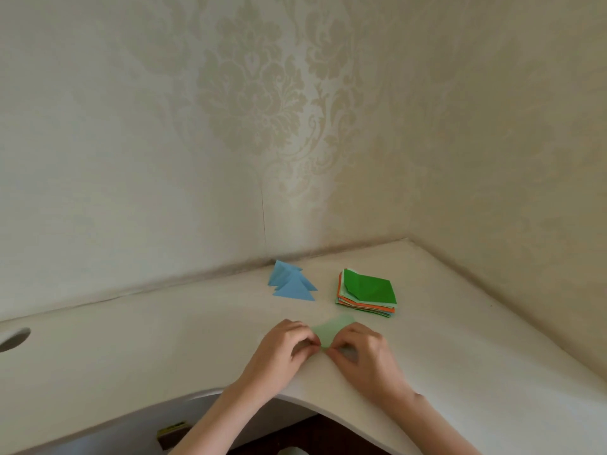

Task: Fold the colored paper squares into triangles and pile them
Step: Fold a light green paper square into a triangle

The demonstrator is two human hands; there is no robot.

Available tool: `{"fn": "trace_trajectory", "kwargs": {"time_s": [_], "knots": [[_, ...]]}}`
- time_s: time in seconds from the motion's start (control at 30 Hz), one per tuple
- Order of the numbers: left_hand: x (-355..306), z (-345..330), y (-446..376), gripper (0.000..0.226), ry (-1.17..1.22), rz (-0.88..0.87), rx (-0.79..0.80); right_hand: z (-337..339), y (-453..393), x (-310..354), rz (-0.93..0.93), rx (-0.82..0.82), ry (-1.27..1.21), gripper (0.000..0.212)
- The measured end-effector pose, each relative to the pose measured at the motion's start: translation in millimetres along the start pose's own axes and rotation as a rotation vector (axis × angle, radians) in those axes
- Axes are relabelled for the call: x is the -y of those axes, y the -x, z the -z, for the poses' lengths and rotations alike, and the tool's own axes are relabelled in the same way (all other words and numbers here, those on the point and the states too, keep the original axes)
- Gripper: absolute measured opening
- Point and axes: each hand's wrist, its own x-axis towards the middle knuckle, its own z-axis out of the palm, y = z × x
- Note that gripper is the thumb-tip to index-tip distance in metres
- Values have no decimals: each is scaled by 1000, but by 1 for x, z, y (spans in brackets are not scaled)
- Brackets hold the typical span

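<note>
We pinch a pale green paper (pixel 332 329) between both hands on the white desk (pixel 460 339), left hand (pixel 289 349) and right hand (pixel 364 356), fingers curled on its near corner. Its far corner points away-right. Beyond the fingers lie blue triangles (pixel 292 285) and, right of them, a stack of squares (pixel 366 295).

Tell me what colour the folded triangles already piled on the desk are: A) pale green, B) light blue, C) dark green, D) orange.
B: the folded triangles lying near the wall are all light blue, while orange and the greens show only in the stack of squares and in the pale green sheet pinched between the left hand and the right hand.
</note>
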Motion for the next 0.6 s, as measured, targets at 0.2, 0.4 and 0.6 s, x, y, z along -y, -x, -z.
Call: {"fn": "trace_trajectory", "kwargs": {"time_s": [0.2, 0.4, 0.6], "knots": [[-4, -12, -10, 5, 56, 157, -65, -1, -3, 5, -86, -60, -77, 7], [-3, -19, -14, 19, 1, 217, -65, -2, -10, 3, -216, -36, -126, 24], [-1, -13, -19, 20, 149, 311, -28, -1, -17, 1, -284, 80, -108, 28]]}}
